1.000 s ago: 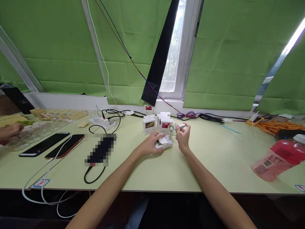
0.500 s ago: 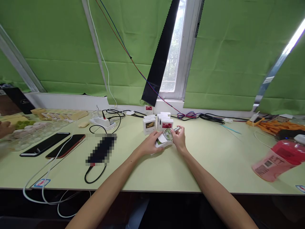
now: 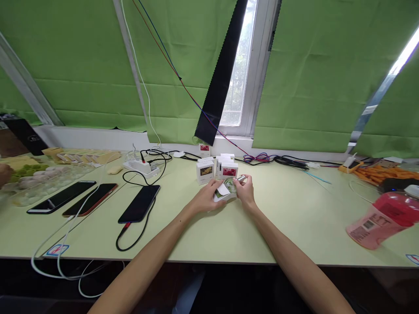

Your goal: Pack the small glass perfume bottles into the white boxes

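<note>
With our left hand we steady the small open white box on the table; our right hand pinches the glass bottle at its mouth. Next, seating it calls for careful alignment.

open box: my left hand covers most of it
round bottle: too small to read, half behind my right hand
pink bottle: blurred
co-worker's hand: cut by left edge
</note>
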Action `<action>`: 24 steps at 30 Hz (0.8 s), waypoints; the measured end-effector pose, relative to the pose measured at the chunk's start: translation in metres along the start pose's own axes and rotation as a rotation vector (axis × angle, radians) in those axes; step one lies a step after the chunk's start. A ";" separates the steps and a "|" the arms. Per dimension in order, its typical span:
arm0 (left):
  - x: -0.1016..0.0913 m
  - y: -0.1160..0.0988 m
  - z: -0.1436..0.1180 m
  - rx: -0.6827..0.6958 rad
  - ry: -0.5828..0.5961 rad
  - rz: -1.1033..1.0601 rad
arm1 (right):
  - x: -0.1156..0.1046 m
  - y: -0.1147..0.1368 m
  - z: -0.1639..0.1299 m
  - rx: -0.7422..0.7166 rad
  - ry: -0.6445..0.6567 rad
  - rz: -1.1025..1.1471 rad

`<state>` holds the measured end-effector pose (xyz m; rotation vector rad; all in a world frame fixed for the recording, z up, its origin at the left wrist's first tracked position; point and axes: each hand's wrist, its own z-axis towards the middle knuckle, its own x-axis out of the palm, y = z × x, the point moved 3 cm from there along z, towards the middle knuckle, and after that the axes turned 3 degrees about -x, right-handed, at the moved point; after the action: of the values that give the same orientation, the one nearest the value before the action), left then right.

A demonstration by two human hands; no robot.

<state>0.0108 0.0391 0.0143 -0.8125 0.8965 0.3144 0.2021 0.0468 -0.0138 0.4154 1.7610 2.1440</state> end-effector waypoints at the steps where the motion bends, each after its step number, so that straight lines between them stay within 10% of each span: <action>1: 0.000 0.000 0.000 -0.003 -0.002 0.002 | 0.000 0.000 0.000 0.009 0.004 0.002; 24: 0.002 0.003 0.000 -0.022 -0.023 -0.025 | 0.007 -0.003 -0.004 0.031 0.130 0.025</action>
<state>0.0107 0.0408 0.0115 -0.8384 0.8622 0.3112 0.1943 0.0464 -0.0175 0.3131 1.8708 2.2084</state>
